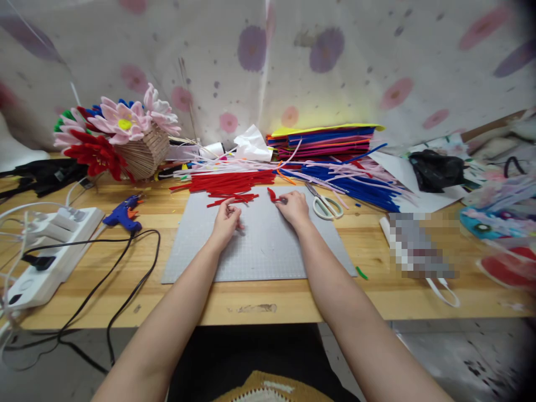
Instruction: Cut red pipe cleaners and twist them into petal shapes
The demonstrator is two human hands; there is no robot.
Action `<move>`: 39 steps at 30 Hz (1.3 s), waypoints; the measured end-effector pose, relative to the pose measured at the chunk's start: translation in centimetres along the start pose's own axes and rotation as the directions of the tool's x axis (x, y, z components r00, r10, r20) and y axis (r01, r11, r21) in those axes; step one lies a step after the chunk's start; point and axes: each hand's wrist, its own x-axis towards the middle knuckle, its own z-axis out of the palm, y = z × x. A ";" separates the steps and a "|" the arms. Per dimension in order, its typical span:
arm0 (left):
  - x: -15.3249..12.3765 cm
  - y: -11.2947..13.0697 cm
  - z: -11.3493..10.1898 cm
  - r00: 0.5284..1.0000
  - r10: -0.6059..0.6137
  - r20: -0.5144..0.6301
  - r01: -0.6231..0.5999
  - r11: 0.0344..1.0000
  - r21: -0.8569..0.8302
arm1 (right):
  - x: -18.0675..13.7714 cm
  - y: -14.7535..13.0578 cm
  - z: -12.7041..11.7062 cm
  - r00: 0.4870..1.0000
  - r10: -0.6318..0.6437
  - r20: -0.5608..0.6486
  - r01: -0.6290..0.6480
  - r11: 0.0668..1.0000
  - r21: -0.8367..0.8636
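Over the grey cutting mat, my right hand pinches a small bent piece of red pipe cleaner near the mat's far edge. My left hand hovers to its left with fingers loosely curled and apart, and I see nothing in them. Just beyond its fingertips lie a few loose red pipe cleaners; whether a finger touches them I cannot tell. A larger bundle of red pipe cleaners rests behind these. White-handled scissors lie spread a little to the right of my right hand.
At left stand a basket of pipe-cleaner flowers, a blue glue gun with a black cord, and a white power strip. Blue pipe cleaners and colourful bundles lie behind. A blurred-out device is at right.
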 end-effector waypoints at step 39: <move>3.8 1.3 -1.9 0.557 0.319 0.767 -0.830 0.244 0.502 | -2.9 -4.5 3.1 0.912 -0.312 0.268 0.004 0.659 0.752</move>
